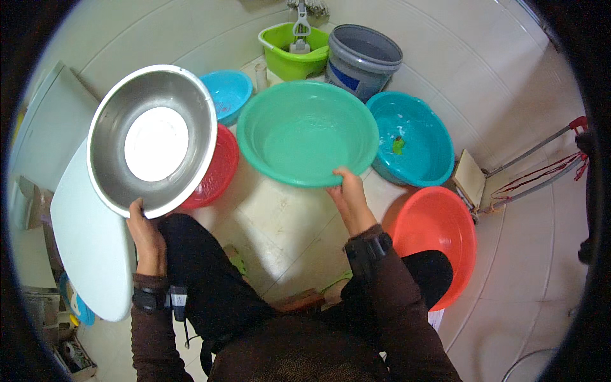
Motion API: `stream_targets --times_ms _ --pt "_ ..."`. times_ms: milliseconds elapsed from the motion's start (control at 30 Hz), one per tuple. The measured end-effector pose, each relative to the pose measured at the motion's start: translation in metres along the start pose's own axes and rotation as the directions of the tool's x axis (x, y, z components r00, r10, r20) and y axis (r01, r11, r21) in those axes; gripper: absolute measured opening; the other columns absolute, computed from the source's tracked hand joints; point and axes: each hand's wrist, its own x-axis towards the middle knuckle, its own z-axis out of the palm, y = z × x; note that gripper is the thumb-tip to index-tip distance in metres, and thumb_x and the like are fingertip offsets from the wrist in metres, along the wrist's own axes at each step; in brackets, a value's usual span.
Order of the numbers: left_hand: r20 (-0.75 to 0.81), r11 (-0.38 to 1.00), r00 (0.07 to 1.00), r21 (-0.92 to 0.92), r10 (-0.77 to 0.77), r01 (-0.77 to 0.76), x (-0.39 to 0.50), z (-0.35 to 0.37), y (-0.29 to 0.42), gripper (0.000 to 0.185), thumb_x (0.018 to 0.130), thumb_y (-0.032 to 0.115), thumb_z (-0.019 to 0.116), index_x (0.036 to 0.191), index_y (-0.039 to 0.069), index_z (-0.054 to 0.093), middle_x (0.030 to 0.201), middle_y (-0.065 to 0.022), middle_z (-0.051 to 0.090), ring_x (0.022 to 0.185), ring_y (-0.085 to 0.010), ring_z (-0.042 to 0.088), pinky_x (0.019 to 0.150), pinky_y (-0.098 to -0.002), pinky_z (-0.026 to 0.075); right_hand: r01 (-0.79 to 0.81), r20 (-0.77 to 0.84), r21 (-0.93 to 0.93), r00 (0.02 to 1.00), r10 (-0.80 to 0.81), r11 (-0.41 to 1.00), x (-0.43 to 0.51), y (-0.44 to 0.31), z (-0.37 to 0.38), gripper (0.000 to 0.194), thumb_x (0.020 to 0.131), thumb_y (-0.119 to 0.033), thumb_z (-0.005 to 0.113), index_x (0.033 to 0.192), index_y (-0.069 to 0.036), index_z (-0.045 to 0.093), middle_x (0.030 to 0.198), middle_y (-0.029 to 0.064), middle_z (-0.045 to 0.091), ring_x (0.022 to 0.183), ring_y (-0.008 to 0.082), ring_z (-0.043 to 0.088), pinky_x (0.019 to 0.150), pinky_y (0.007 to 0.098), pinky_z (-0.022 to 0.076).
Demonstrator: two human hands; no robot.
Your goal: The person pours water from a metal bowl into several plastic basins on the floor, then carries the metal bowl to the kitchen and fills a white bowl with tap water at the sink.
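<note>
My left hand (145, 238) grips the near rim of a stainless steel basin (107, 157), its inside facing up towards me. With thumb on top, my right hand (351, 198) holds the near rim of a large green plastic basin (305, 138). The steel basin partly covers a red plastic basin (224, 164) and reaches over a white oval surface (90, 238). Right of the green basin stands a teal basin (420, 143) with a small green thing (398, 145) in it. An orange-red basin (434, 229) leans beside my right knee.
A small blue basin (229, 90) stands behind the red one. At the back wall are a lime green mop bucket (296, 62) with a mop (300, 28) and a grey bucket (363, 52). A metal frame with red cords (534, 181) lies against the right wall. Tiled floor (277, 224) shows between my knees.
</note>
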Motion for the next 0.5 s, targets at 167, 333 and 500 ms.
stream_targets --times_ms 167,333,500 --pt "-0.021 1.000 1.000 -0.012 -0.021 0.021 0.006 -0.006 -0.003 0.030 0.086 0.021 0.042 0.092 -0.007 0.052 0.093 -0.0119 0.055 0.085 -0.0176 0.054 0.077 -0.0320 0.044 0.006 0.002 0.125 1.000 -0.007 0.992 0.036 -0.012 0.012 0.042 0.074 0.000 0.046 0.115 0.000 0.036 0.108 0.0129 0.049 0.092 0.0247 0.053 0.066 0.0331 0.0488" --pt "-0.009 0.999 1.000 -0.052 0.005 -0.006 0.008 -0.010 -0.007 0.030 0.088 0.021 0.041 0.091 -0.006 0.053 0.091 -0.0104 0.055 0.084 -0.0167 0.054 0.076 -0.0310 0.044 -0.010 -0.038 -0.065 0.999 0.008 0.998 -0.002 -0.008 -0.019 0.038 0.074 -0.003 0.048 0.111 0.001 0.039 0.107 0.0125 0.048 0.092 0.0238 0.053 0.068 0.0334 0.0487" --pt "-0.016 0.999 1.000 -0.052 -0.014 0.013 0.008 -0.007 -0.008 0.031 0.089 0.022 0.041 0.092 -0.006 0.053 0.090 -0.0109 0.055 0.083 -0.0169 0.054 0.076 -0.0299 0.043 -0.079 -0.007 -0.049 0.997 0.078 0.996 -0.012 0.036 0.004 0.040 0.075 -0.005 0.047 0.113 0.002 0.037 0.107 0.0127 0.048 0.090 0.0223 0.053 0.067 0.0329 0.0472"
